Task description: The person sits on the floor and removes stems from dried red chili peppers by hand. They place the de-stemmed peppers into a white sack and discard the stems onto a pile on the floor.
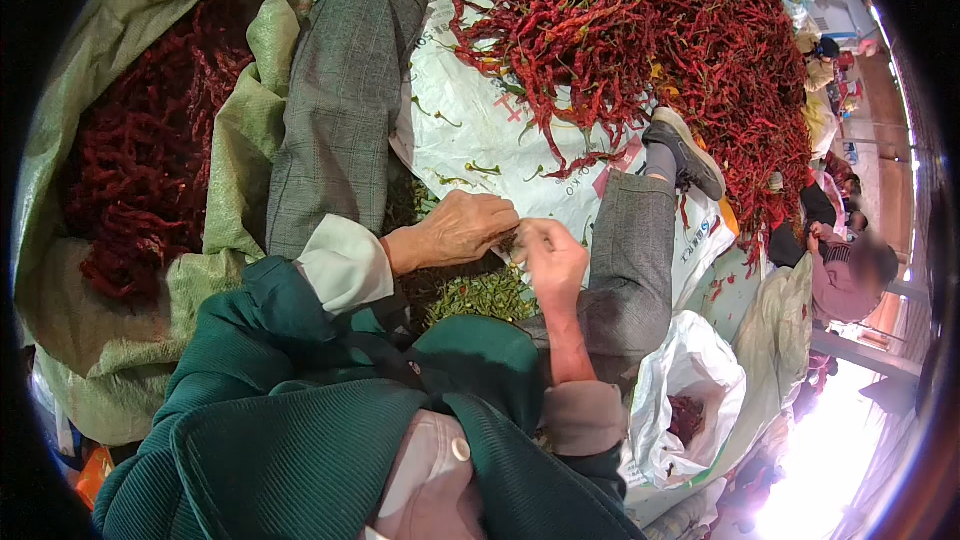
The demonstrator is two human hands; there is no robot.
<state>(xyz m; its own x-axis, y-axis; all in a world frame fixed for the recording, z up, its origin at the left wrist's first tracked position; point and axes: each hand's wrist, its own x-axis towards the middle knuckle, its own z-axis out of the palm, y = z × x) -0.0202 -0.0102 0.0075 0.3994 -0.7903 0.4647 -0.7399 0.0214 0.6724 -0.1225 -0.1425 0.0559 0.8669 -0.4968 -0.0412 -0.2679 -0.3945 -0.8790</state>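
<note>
My left hand is held in front of my lap, its fingers bent together at the fingertips of my right hand, which is slightly blurred. Something small and brownish shows between the two hands; whether it is a chili stem cannot be told. Beneath them lies a heap of green chili stems between my legs. Beyond my hands, long red chili peppers are piled on a white woven plastic sheet with a few loose green stems on it.
At the left stands an open greenish woven sack holding dark red chilies. A white plastic bag with some red matter inside is at my right. My shoe touches the pile's edge. Other people sit at the far right.
</note>
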